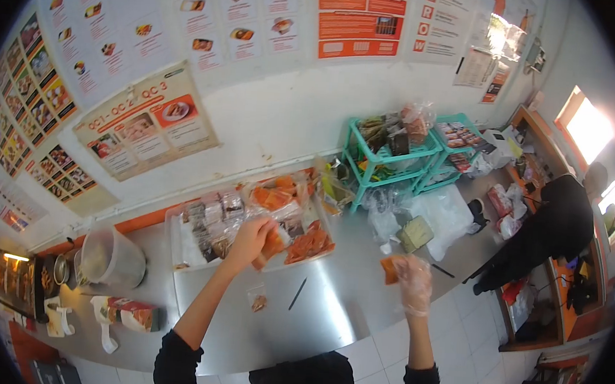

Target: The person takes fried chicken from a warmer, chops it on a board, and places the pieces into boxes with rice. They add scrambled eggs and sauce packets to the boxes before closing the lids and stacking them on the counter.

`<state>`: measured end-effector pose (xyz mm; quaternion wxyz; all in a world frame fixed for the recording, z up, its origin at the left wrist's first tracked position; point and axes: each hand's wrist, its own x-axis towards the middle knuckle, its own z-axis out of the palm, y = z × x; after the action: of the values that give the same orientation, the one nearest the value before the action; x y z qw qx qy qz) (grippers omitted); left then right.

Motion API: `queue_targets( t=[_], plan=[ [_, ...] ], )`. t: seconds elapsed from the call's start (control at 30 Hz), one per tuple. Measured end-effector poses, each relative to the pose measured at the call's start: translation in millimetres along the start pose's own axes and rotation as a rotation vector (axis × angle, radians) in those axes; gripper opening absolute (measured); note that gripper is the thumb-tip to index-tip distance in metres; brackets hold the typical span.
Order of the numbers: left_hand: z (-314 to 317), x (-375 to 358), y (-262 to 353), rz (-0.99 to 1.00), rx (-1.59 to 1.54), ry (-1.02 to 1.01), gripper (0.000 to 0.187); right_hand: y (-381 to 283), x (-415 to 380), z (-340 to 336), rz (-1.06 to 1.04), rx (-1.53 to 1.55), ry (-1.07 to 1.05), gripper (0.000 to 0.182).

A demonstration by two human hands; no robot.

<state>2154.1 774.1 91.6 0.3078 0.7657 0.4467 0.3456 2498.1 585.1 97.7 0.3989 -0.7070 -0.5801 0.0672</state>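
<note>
My left hand (253,239), bare, is closed round an orange piece in what looks like clear plastic (271,248), just over the near edge of a wide tray (190,261). In that tray lie clear packets with dark contents (213,217), a bag of orange pieces (276,194) and a heap of reddish-orange packets (311,243). My right hand (414,284) wears a clear plastic glove and pinches an orange-brown piece (389,269), whose exact kind I cannot make out. Below the tray, a small clear sachet (258,300) and a dark pen-like stick (298,294) lie on the steel table (240,344).
Teal racks (388,158) with packets stand against the wall. Near them are a greenish block (416,235) and plastic bags (386,215). A translucent bucket (112,258) and a box (135,314) sit left. A person in dark clothes (555,220) stands at the right.
</note>
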Motion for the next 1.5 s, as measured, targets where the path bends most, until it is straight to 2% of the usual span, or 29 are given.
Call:
queue_targets(
  t=[0.03,0.1,0.17,0.27,0.37,0.4,0.47,0.53,0.6,0.63,0.67,0.7,0.73,0.83,0.93,1.0,1.03,1.07,1.1,1.13,1.2,1.27,1.3,1.4,1.47,1.5],
  plan=[
    [12,24,16,0.069,-0.041,0.038,0.023,33,-12,-5,0.106,-0.073,-0.004,0.017],
    [38,82,56,0.25,-0.072,0.217,0.027,52,-43,-22,-0.003,-0.382,0.232,0.024],
    [69,156,78,0.196,-0.35,0.194,0.031,59,-72,-26,0.098,-0.355,0.331,0.027],
    [104,242,126,0.116,-0.725,0.264,0.037,47,-98,-48,0.391,-0.26,0.017,0.031],
    [144,298,120,0.089,-0.595,0.297,0.039,58,-126,-42,0.442,-0.197,0.025,0.035],
    [153,297,111,0.093,-0.559,0.378,0.038,49,-127,-43,0.465,-0.183,0.019,0.035],
    [171,274,88,0.093,-0.476,0.541,0.038,40,-127,-46,0.472,-0.14,-0.011,0.034],
    [152,216,55,0.199,-0.232,0.392,0.03,43,-129,-41,0.47,-0.084,-0.046,0.03],
    [144,151,7,0.208,-0.12,0.447,0.017,56,-131,-33,0.456,-0.014,-0.09,0.026],
    [133,115,-18,0.377,-0.011,0.484,0.015,56,-128,-32,0.441,-0.038,-0.103,0.026],
    [128,71,-46,0.254,0.07,0.532,0.025,56,-119,-30,0.422,-0.062,-0.123,0.026],
    [117,-16,-117,-0.01,0.213,0.503,0.032,50,-111,-17,0.389,-0.077,-0.182,0.026],
    [109,-65,-152,-0.129,0.207,0.526,0.032,46,-104,-10,0.343,-0.053,-0.21,0.027],
    [87,-166,-171,-0.486,0.228,0.499,0.033,31,-82,12,0.247,0.01,-0.301,0.031],
    [109,-222,-207,-0.507,0.4,0.475,0.033,5,-67,42,0.238,0.057,-0.432,0.036],
    [108,-227,-209,-0.48,0.372,0.31,0.03,-19,-62,63,0.223,0.098,-0.489,0.04],
    [105,-224,-205,-0.637,0.218,0.2,0.027,-33,-61,72,0.233,0.111,-0.535,0.04],
    [105,-225,-208,-0.808,-0.146,0.193,0.025,-50,-59,80,0.238,0.124,-0.586,0.041],
    [105,-226,-211,-1.003,-0.475,0.234,0.023,-66,-59,89,0.242,0.136,-0.638,0.041],
    [114,-229,-236,-1.156,-1.029,0.378,0.021,-77,-63,102,0.211,0.177,-0.652,0.04],
    [141,-229,-258,-1.115,0.076,0.345,0.017,-99,-81,125,0.154,0.261,-0.687,0.039],
    [135,-259,-237,-0.498,0.45,0.322,0.016,-131,-97,142,0.127,0.311,-0.778,0.037],
    [133,-263,-231,-0.519,0.472,0.187,0.017,-147,-104,153,0.107,0.332,-0.817,0.035],
    [147,-282,-255,-0.465,0.584,-0.12,0.022,-168,-131,199,0.295,0.351,-0.897,0.03],
    [121,-309,-236,-0.361,0.575,-0.141,0.021,-150,-147,238,-0.111,0.138,-0.763,0.026],
    [106,-327,-226,-0.342,0.453,-0.038,0.01,-136,-148,263,-0.313,0.038,-0.681,0.024]
  ],
)
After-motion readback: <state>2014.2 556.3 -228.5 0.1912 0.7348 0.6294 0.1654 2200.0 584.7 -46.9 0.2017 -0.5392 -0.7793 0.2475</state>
